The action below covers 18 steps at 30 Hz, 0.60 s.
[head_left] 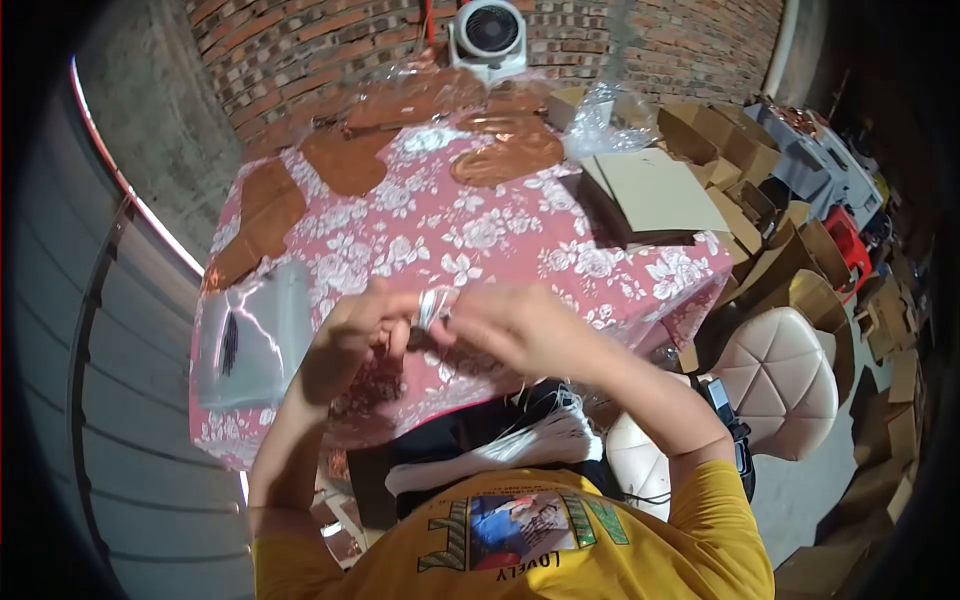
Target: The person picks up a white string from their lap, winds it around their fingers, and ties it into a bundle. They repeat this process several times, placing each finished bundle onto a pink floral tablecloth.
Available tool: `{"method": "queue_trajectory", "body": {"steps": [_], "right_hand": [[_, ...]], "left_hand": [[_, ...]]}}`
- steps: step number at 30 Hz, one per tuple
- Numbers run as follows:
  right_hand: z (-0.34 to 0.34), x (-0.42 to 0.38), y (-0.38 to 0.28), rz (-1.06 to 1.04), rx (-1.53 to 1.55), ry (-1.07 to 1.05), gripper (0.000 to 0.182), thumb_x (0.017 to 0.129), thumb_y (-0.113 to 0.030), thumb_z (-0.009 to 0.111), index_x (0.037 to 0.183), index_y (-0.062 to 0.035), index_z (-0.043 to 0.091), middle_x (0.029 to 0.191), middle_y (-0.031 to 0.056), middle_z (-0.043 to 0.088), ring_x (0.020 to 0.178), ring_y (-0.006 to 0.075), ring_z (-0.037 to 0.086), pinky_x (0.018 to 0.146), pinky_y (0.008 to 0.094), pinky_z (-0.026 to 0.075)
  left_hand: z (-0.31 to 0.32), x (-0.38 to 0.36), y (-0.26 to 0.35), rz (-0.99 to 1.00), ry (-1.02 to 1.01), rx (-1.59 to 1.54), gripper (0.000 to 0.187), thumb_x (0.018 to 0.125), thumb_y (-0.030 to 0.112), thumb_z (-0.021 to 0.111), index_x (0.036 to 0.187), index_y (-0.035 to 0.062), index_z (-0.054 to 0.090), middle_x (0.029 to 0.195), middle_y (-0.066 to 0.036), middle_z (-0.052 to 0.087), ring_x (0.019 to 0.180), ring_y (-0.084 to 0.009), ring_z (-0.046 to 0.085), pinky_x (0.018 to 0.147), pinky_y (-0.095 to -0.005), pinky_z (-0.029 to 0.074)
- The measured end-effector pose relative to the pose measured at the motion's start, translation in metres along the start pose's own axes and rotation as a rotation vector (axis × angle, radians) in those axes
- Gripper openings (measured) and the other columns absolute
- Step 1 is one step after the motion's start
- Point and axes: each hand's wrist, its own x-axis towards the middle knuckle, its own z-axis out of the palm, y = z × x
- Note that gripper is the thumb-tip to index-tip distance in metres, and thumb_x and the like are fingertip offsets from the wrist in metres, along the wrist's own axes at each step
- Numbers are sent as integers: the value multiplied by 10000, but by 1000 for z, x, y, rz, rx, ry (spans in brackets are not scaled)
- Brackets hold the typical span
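Note:
Above the near part of the pink floral tablecloth (480,232), my two hands meet around a small bundle of white string (432,306). My left hand (372,322) has its fingers bent around the bundle's left side. My right hand (505,325) is at its right side, its fingers blurred. A small dark piece (416,338) shows just under the string, between the hands; I cannot make out what it is. Across my lap lies a thick hank of white strings (500,450). Clear plastic bags (255,340) lie on the cloth to the left.
Copper-brown flat packets (510,150) lie along the table's back and left. A stack of cream card (660,192) sits at the back right, beside crumpled clear plastic (608,120). A fan (490,35) stands behind. Cardboard boxes (735,150) and a padded chair (775,380) are on the right.

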Motion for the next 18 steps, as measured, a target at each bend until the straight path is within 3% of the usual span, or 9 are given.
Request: {"method": "queue_trajectory", "body": {"steps": [3, 6, 9, 10, 11, 13, 15, 16, 18], "right_hand": [[-16, 14, 17, 99, -58, 135, 166, 866, -197, 540, 855, -38, 585, 783, 147, 572, 745, 330, 572, 633, 378, 451], [-16, 17, 25, 20, -22, 119, 174, 870, -201, 541, 863, -34, 590, 783, 128, 580, 744, 312, 579, 638, 374, 453], [2, 12, 34, 272, -26, 44, 165, 873, -210, 537, 915, -58, 587, 802, 159, 593, 754, 360, 576, 647, 404, 459], [12, 8, 28, 177, -109, 13, 158, 882, -209, 522, 915, -64, 575, 795, 174, 587, 759, 383, 569, 651, 435, 454], [14, 6, 18, 224, -91, -143, 169, 884, -213, 511, 887, -52, 566, 785, 176, 584, 768, 382, 572, 664, 458, 446], [6, 15, 11, 74, -27, -29, 188, 886, -216, 498, 871, -40, 562, 769, 163, 587, 735, 358, 582, 633, 424, 451], [-8, 27, 27, 137, -47, 87, 194, 893, -211, 487, 874, -36, 570, 757, 157, 581, 706, 331, 581, 614, 374, 450], [-7, 27, 37, 174, -16, 32, 161, 899, -158, 499, 874, -17, 572, 758, 118, 586, 688, 226, 596, 608, 315, 450], [10, 15, 32, 203, -7, -69, 189, 915, -221, 498, 926, -43, 564, 808, 146, 607, 748, 265, 609, 652, 336, 454]], "left_hand": [[18, -2, -7, -47, 206, -108, 678, 948, 509, 230, 1089, -42, 597, 674, -19, 587, 509, -43, 411, 500, -178, 365], [10, 0, -23, -98, 38, -122, 683, 941, 529, 238, 1120, -34, 580, 734, -38, 606, 466, -47, 415, 481, -164, 360], [22, 2, -17, 133, 146, -524, 709, 930, 554, 233, 1261, -32, 456, 813, -81, 605, 553, -77, 477, 486, -170, 380], [22, 5, -15, 127, 216, -497, 738, 918, 587, 218, 1320, -7, 391, 733, -65, 579, 578, -79, 463, 488, -178, 363], [13, 9, -21, 73, 195, -233, 745, 914, 600, 201, 1320, 8, 400, 702, -58, 562, 572, -74, 451, 486, -184, 351], [7, 14, -36, -107, 234, 184, 759, 903, 627, 155, 1309, 52, 439, 611, -37, 508, 530, -58, 405, 481, -191, 310], [3, 12, -41, -78, -12, 0, 769, 902, 628, 151, 1307, 39, 433, 607, -28, 504, 485, -63, 395, 480, -185, 322], [16, 10, -34, 51, 46, -273, 766, 906, 620, 147, 1309, 32, 428, 599, -7, 486, 451, -70, 386, 481, -182, 334], [11, 7, -27, 127, 163, -433, 805, 911, 603, 121, 1292, -44, 412, 946, -145, 635, 497, -73, 440, 504, -163, 375]]}}
